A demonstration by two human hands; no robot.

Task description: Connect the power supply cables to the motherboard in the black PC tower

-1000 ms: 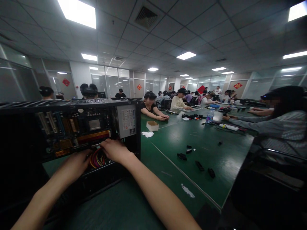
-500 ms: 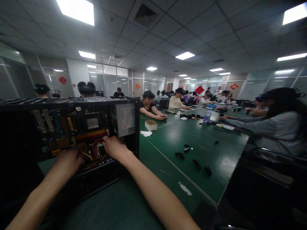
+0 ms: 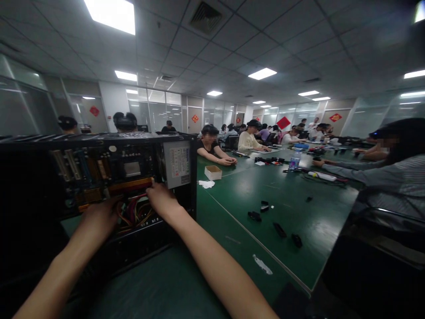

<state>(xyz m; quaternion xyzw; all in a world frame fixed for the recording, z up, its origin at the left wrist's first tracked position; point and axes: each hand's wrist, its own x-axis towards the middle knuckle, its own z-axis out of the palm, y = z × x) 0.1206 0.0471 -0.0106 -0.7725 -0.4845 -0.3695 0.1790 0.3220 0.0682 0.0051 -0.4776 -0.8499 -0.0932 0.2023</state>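
Note:
A black computer case [image 3: 139, 138] stands at my left with its side off, showing the circuit board and the silver power supply [image 3: 179, 161]. Low inside it lies a bundle of red, yellow and purple cables [image 3: 134, 212]. My right hand [image 3: 162, 199] is closed on a reddish cable just below the power supply, close to the long orange-edged slots [image 3: 133, 186]. At the bundle's left side my left hand [image 3: 99, 217] has its fingers curled in at the cables; its fingertips are dark and partly hidden.
The green table [image 3: 239, 195] reaches away to the right. On it are small black parts [image 3: 279, 229], a white scrap [image 3: 262, 264], an open white box [image 3: 213, 172], crumpled tissue [image 3: 206, 184] and a bottle [image 3: 294, 160]. Other people sit around; a chair [image 3: 381, 248] stands at right.
My right hand has shifted slightly up, and the reddish cable now runs straighter to its fingers. The cable bundle has spread lower. The view has turned a little left.

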